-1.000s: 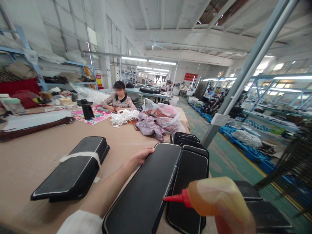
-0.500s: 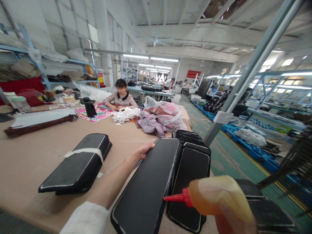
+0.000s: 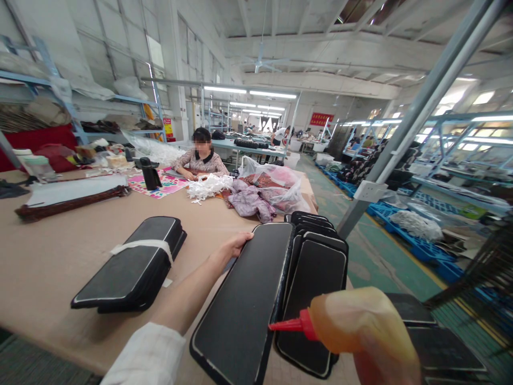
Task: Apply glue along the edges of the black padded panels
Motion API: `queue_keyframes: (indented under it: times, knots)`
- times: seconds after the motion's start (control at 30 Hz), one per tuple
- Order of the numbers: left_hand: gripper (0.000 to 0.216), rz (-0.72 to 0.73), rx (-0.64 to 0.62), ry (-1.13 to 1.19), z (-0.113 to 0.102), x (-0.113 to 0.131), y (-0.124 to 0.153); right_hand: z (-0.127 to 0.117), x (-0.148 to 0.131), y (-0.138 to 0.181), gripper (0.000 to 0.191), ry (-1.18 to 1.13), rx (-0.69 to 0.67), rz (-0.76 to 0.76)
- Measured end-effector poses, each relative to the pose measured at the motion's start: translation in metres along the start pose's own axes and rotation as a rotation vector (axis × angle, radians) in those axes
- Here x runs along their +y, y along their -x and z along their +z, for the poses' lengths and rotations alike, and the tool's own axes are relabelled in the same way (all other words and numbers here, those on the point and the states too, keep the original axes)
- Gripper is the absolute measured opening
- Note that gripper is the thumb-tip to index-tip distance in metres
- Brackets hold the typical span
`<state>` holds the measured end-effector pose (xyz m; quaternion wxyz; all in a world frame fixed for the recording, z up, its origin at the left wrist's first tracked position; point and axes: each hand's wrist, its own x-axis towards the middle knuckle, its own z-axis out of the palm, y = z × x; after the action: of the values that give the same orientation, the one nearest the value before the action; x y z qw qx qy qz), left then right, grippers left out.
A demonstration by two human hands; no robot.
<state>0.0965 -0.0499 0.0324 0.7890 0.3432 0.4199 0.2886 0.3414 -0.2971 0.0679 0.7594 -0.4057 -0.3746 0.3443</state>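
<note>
My left hand [image 3: 234, 246] reaches forward and grips the far left corner of a long black panel with a pale edge [image 3: 244, 305], which lies tilted on the table's near edge. My right hand [image 3: 380, 371] is mostly hidden at the bottom right, closed round a soft orange squeeze bottle [image 3: 360, 321]. The bottle's red nozzle [image 3: 288, 324] points left, just over the panel's right edge. Right of the panel lies a stack of similar black panels [image 3: 316, 278].
A bundle of black panels tied with a white strip [image 3: 132, 262] lies on the brown table [image 3: 52, 240]. Further back are white strips [image 3: 210, 187], bagged fabric [image 3: 268, 192] and a seated person [image 3: 200, 158]. A slanted metal post [image 3: 404, 123] and blue pallets [image 3: 420, 246] stand on the right.
The view has drifted slightly, so the table and panels sit a little further right. Both hands keep the same hold; the bottle has barely moved.
</note>
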Motion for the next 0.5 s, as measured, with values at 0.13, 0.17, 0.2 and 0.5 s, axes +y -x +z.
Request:
queue_keyframes:
  times: [0.13,0.17,0.2,0.5]
  knots:
    - [0.012,-0.014,0.013,0.000,-0.003,0.000,-0.003,-0.007,0.004,-0.004,0.048,0.020,-0.044,-0.028]
    - [0.011,-0.015,0.016,0.001,-0.004,0.001,-0.003,-0.006,0.003,-0.004,0.049,0.024,-0.046,-0.018]
    - [0.011,-0.016,0.020,0.002,-0.005,0.001,-0.003,-0.005,0.003,-0.003,0.049,0.030,-0.045,-0.004]
    - [0.011,-0.053,0.039,0.008,-0.012,0.002,0.001,0.006,-0.003,0.003,0.052,0.130,-0.032,0.003]
